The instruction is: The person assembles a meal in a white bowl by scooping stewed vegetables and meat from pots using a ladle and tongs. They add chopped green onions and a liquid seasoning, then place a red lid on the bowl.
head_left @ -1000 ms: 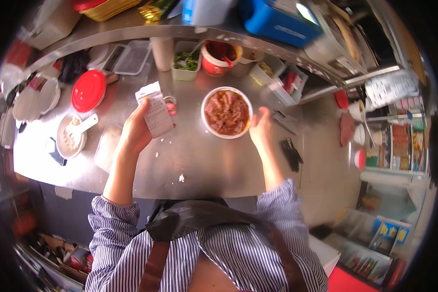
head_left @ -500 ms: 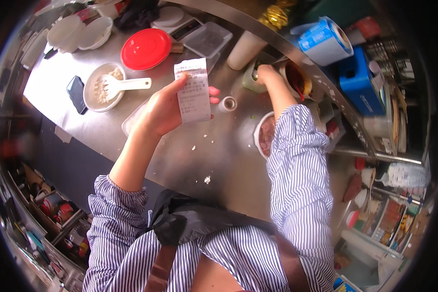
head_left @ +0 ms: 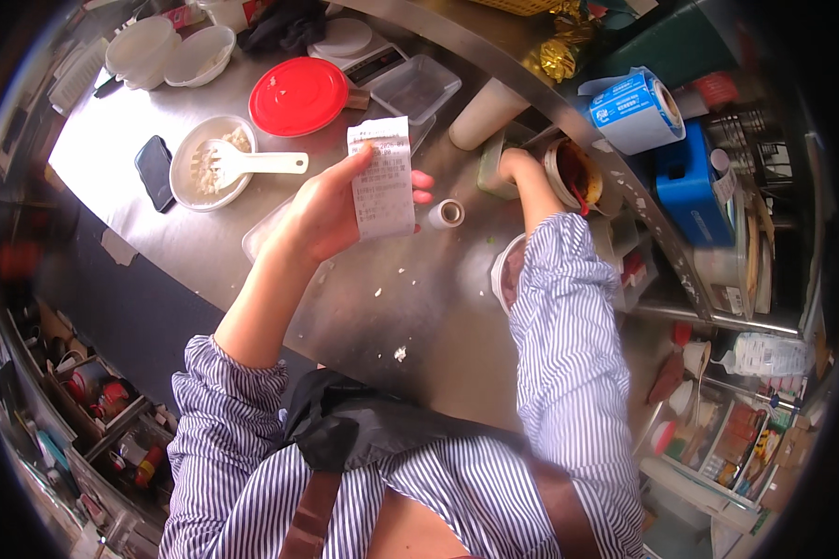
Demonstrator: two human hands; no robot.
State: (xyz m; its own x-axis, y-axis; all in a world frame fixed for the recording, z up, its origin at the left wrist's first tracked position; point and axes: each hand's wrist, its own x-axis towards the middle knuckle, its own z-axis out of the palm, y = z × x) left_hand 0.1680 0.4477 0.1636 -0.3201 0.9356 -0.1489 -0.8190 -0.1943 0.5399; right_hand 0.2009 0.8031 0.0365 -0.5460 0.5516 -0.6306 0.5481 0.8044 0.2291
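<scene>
My left hand (head_left: 326,212) holds a white paper slip (head_left: 380,177) upright over the steel counter (head_left: 410,307), thumb on its front. My right hand (head_left: 518,166) reaches to the back of the counter, with its fingers at a small green-filled tub (head_left: 488,170) beside a round tub of red sauce (head_left: 576,173). Its fingers are partly hidden, so their grip is unclear. A white bowl of reddish food (head_left: 501,276) lies mostly hidden under my striped right sleeve.
A small tape roll (head_left: 449,213) stands by the slip. To the left are a white bowl of rice with a spoon (head_left: 213,163), a black phone (head_left: 154,173), a red lid (head_left: 300,95) and a clear tub (head_left: 417,88). A blue box (head_left: 688,186) sits at right.
My right hand left the side of the food bowl and reached back to the tubs. My left hand lifted the slip closer. The view swung left.
</scene>
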